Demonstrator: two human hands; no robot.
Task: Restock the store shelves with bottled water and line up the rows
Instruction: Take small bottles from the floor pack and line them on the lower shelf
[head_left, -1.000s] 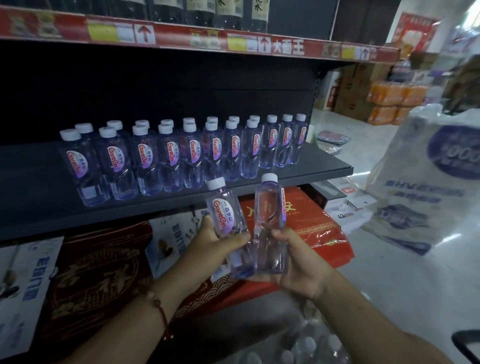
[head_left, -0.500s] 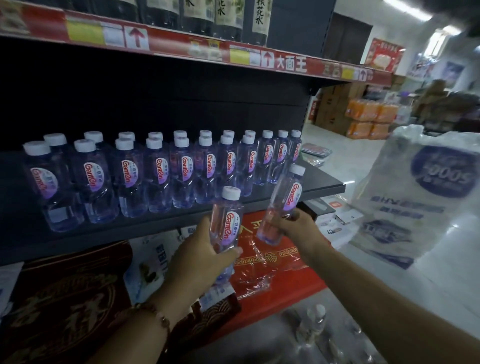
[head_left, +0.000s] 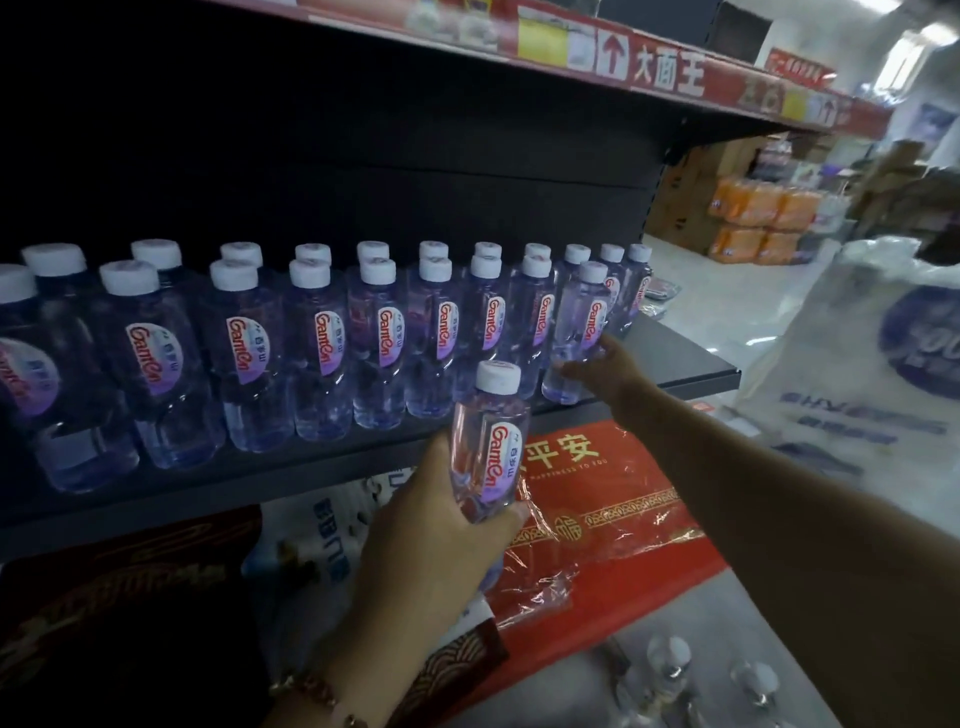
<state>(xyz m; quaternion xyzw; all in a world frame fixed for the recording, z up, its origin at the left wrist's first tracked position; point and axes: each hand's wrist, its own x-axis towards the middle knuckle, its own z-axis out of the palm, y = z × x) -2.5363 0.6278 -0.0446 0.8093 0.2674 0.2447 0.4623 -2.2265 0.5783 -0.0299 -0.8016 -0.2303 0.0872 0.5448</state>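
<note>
Two rows of clear water bottles (head_left: 322, 343) with white caps and pink labels stand on a dark shelf (head_left: 696, 358). My right hand (head_left: 605, 366) grips one more bottle (head_left: 576, 332) low on its body, standing at the right end of the front row near the shelf's front edge. My left hand (head_left: 441, 514) holds another bottle (head_left: 488, 441) upright in front of the shelf, below its edge and apart from the rows.
A red-edged shelf (head_left: 665, 73) hangs overhead. Red wrapped packs (head_left: 608, 499) lie under the bottle shelf. More bottles (head_left: 670, 670) sit on the floor below. A large white bag (head_left: 872, 374) stands right; orange packs (head_left: 753, 218) are stacked behind.
My right hand has carried its bottle up and onto the right end of the front row. My left hand has lifted its bottle slightly toward the shelf.
</note>
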